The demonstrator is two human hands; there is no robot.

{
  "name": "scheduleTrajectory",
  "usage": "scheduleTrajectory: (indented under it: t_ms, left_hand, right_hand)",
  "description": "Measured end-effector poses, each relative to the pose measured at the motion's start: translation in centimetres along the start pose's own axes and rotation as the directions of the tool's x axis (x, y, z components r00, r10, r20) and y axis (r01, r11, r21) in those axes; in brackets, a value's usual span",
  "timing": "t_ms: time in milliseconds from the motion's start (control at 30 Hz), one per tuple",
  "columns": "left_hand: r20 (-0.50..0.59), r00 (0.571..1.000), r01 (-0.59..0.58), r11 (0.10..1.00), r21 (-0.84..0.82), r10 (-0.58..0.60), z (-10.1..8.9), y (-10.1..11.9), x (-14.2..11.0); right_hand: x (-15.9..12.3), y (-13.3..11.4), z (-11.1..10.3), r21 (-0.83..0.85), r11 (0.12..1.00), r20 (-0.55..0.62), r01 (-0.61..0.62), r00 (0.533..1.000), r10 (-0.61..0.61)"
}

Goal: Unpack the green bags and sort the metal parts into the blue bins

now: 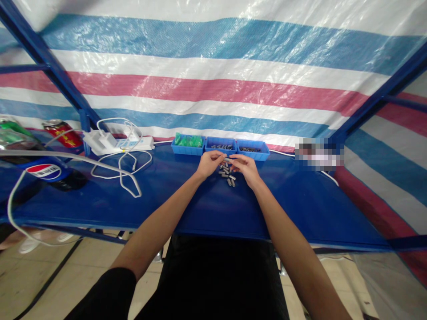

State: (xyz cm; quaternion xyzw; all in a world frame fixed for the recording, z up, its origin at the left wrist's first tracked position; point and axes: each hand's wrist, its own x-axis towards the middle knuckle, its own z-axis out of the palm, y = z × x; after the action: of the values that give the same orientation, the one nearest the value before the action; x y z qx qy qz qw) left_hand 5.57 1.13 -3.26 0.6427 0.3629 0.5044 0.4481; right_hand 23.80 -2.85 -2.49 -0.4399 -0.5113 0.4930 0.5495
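Observation:
My left hand (211,163) and my right hand (246,168) meet over the blue table, fingertips pinched close together. Between them is a small silver metal cylinder (228,159), gripped from both sides. Just below my fingers lies a loose pile of similar metal cylinders (231,177) on the tabletop. Right behind my hands stand three blue bins in a row. The left bin (187,150) holds green pieces, the middle bin (213,152) holds metal cylinders, and the right bin (259,155) has small dark metal parts.
At the left are a white power strip (143,144) with tangled cables, a red can (66,135) and a Pepsi bottle (50,171) lying on its side. A blurred-out object (318,155) sits at the far right. Blue frame posts and a striped tarp enclose the table (220,213).

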Motion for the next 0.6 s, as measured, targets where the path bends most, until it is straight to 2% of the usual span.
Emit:
scheduleTrajectory:
  t_ms: [167, 300, 467, 600]
  left_hand:
    - [-0.033, 0.999, 0.017, 0.996, -0.084, -0.020, -0.13, -0.32, 0.10]
    - [-0.018, 1.000, 0.014, 0.993, -0.114, -0.016, -0.16, -0.27, -0.04]
    - [0.002, 1.000, -0.008, 0.994, -0.109, 0.008, -0.18, -0.25, -0.07]
    - [-0.009, 1.000, 0.022, 0.995, -0.096, -0.023, -0.37, -0.51, 0.06]
  right_hand:
    - [0.00, 0.06, 0.03, -0.014, 1.000, -0.010, -0.010, 1.000, 0.010]
    - [0.08, 0.10, -0.09, -0.011, 1.000, -0.027, -0.012, 1.000, 0.011]
    - [0.20, 0.32, -0.27, -0.022, 1.000, -0.021, -0.016, 1.000, 0.016]
    - [0.43, 0.78, -0.44, -0.030, 0.999, -0.026, -0.034, 0.999, 0.033]
